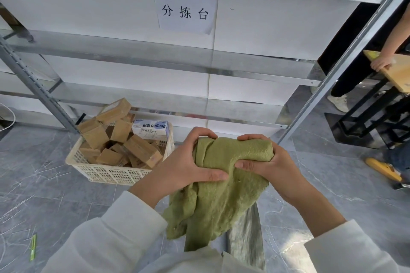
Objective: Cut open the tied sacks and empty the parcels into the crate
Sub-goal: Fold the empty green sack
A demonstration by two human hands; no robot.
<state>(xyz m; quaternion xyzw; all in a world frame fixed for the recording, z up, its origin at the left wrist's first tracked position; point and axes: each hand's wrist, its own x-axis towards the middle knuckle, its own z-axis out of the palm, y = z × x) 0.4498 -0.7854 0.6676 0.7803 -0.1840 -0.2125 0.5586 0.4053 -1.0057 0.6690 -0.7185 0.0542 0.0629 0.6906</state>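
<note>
At the far left a thin green stick point(33, 247) lies on the grey tiled floor point(55, 201); what it is cannot be told. Further in, a cream lattice crate point(111, 174) stands on the floor against the foot of a metal rack point(40, 86). It is heaped above its rim with brown cardboard parcels point(137, 148), tumbled at all angles. One white carton point(152, 132) with blue print (seen upside down) lies at the back right corner.

Just right of the crate and nearer the camera, the left hand point(188, 162) grips the green sack point(217, 195). Its fingers are curled over the bunched top edge and its thumb is pressed flat across the cloth. The sack is held in the air between the two hands, beside the crate rather than over it. Below the grip it hangs limp and crumpled, down between the forearms towards the white sleeves.

The right hand point(264, 164) holds the other end of the bunched edge, fingers wrapped over the top, thumb pinching a fold from the front. The two thumbs point at each other, close but apart.

Above, a paper sign point(185, 10) is stuck to the white backing of the rack. At the far right a second person's hand point(381, 63) grips the edge of a wooden board point(399, 73).
</note>
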